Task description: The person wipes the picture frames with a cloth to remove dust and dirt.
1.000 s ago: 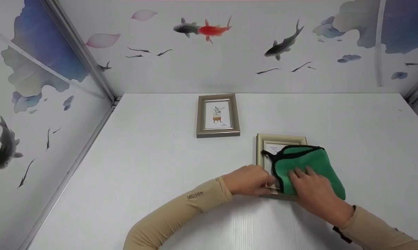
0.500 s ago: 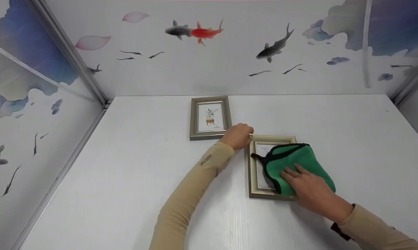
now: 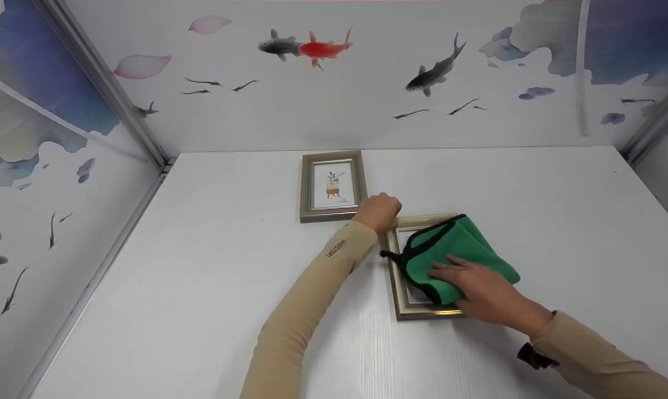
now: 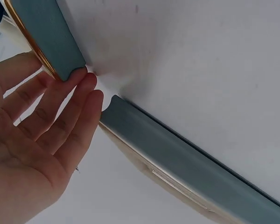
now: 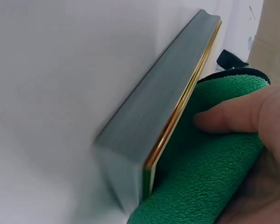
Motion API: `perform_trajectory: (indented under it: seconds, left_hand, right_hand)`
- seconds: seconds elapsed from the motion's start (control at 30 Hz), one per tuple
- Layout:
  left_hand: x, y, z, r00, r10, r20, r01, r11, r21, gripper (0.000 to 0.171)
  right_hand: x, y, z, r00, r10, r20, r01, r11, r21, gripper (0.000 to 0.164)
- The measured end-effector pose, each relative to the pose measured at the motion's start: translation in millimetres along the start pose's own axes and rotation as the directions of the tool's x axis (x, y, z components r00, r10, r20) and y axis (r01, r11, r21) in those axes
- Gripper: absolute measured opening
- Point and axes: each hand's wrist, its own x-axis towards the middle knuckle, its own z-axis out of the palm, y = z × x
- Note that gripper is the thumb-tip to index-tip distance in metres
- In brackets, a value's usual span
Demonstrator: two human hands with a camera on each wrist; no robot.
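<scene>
A silver-gold picture frame (image 3: 417,311) lies flat on the white table (image 3: 212,288). A green cloth with black trim (image 3: 461,246) covers most of it. My right hand (image 3: 469,284) lies flat on the cloth and presses it onto the frame. My left hand (image 3: 380,213) rests at the frame's far left corner. In the left wrist view its fingers (image 4: 70,109) are nearly straight and touch that corner (image 4: 51,42). The right wrist view shows the frame's side (image 5: 163,107), the cloth (image 5: 205,191) and a finger (image 5: 242,114) on it.
A second framed picture of a potted plant (image 3: 332,185) lies just beyond my left hand, and its edge (image 4: 186,163) shows in the left wrist view. Walls painted with fish close in the table at the back (image 3: 367,83) and on the left (image 3: 45,166).
My left hand went from the frame's near left edge up to its far left corner. The frame has turned a little, and the right hand slid the cloth leftward over it.
</scene>
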Motion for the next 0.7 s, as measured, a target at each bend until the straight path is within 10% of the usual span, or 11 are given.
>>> perform_trajectory:
  seconds: [0.37,0.57,0.7]
  left_hand:
    - [-1.8,3.8,-9.6,0.996,0.056,0.069,-0.064,0.99,0.122,0.014]
    - [-1.0,4.8,-8.5,0.994,0.081,0.079,-0.089,0.989,0.114,0.018]
    - [-2.4,4.7,-5.9,0.995,0.078,0.058,-0.085,0.988,0.127,0.02]
  right_hand:
    - [2,-7,5,0.962,-0.258,0.085,0.246,0.96,0.137,0.072]
    - [-10,-7,-3,0.977,-0.208,0.04,0.212,0.965,-0.154,0.051]
    - [-16,-16,2,0.991,-0.109,-0.075,0.067,0.904,-0.423,0.04]
